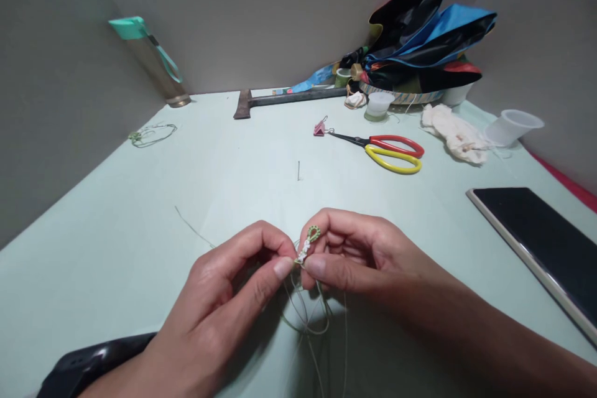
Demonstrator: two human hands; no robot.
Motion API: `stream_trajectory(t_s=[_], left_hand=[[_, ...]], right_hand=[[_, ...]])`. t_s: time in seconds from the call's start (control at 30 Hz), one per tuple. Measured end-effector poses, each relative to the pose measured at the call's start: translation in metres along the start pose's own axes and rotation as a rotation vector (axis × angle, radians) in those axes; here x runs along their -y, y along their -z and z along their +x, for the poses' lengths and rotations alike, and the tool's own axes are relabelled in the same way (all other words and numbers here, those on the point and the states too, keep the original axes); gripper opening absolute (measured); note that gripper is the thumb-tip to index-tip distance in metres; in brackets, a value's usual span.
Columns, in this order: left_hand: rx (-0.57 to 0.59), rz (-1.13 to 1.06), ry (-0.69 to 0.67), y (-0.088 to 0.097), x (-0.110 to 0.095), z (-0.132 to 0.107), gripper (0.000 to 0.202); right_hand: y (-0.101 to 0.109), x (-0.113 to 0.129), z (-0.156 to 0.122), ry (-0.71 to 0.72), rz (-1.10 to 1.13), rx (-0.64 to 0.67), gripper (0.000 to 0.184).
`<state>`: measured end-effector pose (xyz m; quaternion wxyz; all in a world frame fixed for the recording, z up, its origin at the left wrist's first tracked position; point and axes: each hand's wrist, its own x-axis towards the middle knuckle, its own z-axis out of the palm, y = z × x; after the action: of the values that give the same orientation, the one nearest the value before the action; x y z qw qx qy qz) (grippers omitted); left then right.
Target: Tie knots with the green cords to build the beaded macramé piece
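My left hand (233, 286) and my right hand (359, 255) meet low in the middle of the pale green table (140, 217). Both pinch a small knotted cord piece (308, 244), white and green with a little green loop at its top. Thin pale green cords (303, 311) hang from it in loops under my hands and trail across the table towards me. The fingers of each hand are closed around the piece.
Red and yellow scissors (392, 152) lie behind my hands, beside a pink binder clip (319, 129). A dark tablet (545, 249) lies at the right. A plastic cup (510, 126), a crumpled cloth (454, 134), a bag pile (420, 37), a hatchet (280, 99) and a bottle (153, 62) stand further back.
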<state>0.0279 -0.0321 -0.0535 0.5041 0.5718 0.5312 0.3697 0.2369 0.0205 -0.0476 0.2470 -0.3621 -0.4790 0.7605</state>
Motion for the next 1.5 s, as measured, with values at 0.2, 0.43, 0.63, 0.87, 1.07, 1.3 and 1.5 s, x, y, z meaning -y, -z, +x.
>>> stream_trajectory(t_s=[0.2,0.43,0.63,0.87,1.07,1.3,1.5], left_hand=[[0.002,-0.128,0.060,-0.002,0.002,0.000,0.024],[-0.005,-0.099,-0.018,-0.003,0.004,-0.003,0.025],[0.004,-0.088,0.005,-0.004,0.009,-0.001,0.026],[0.030,-0.141,-0.001,-0.001,0.002,0.002,0.024],[-0.002,-0.130,0.009,-0.002,0.001,0.002,0.020],[0.044,-0.219,0.059,-0.002,0.009,-0.002,0.019],[0.085,-0.296,0.119,-0.001,0.004,0.002,0.020]], right_hand=[[0.001,0.001,0.000,-0.032,0.045,0.001,0.030],[0.003,-0.002,0.002,-0.010,0.040,0.001,0.034],[0.005,-0.002,0.002,-0.014,0.055,0.040,0.035],[0.010,-0.004,0.004,0.000,0.100,0.082,0.030],[0.009,-0.005,0.005,-0.016,0.094,0.064,0.032],[0.009,-0.004,0.003,-0.014,0.120,0.069,0.030],[0.008,-0.002,0.003,-0.027,0.077,0.046,0.032]])
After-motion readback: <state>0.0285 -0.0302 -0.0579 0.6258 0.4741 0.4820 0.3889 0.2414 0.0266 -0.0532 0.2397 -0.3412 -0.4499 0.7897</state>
